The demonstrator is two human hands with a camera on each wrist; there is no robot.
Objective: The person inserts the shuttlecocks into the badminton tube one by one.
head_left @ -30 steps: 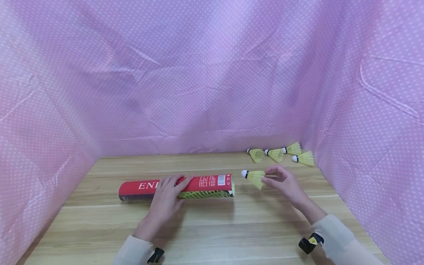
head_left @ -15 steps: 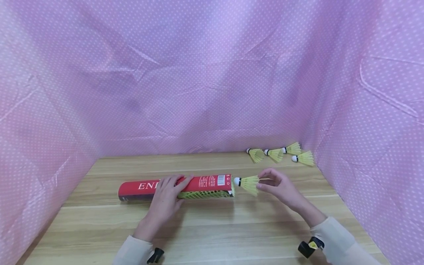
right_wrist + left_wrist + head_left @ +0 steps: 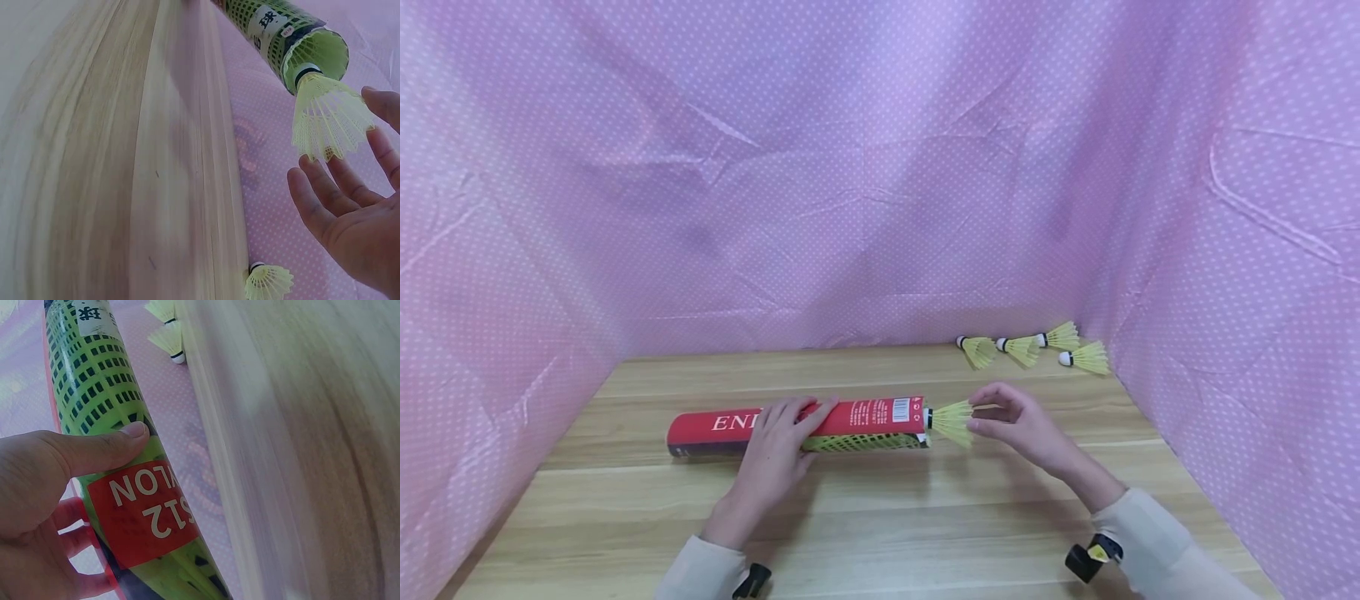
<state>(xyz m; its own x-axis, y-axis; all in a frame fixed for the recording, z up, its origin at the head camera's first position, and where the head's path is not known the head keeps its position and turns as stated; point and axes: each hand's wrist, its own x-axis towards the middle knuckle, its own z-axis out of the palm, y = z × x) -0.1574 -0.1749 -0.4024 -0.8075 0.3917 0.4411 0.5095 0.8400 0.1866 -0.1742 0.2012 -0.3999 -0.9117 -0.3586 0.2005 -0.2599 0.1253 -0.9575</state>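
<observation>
A red shuttlecock tube lies lengthwise across the table, its open end facing right. My left hand grips it round the middle; in the left wrist view the thumb lies over the clear side, where green netted skirts show. My right hand pinches a yellow shuttlecock by the skirt's rim. The white cork end of this shuttlecock is at the tube's mouth, mostly hidden there in the head view. In the right wrist view the skirt sticks out of the tube's opening.
Several yellow shuttlecocks lie at the back right of the wooden table. Pink dotted cloth hangs behind and on both sides. A small black wrist camera sits at the right cuff.
My right hand has moved left with the shuttlecock, bringing its cork from the air right of the tube into the tube's mouth. My left hand stays on the tube.
</observation>
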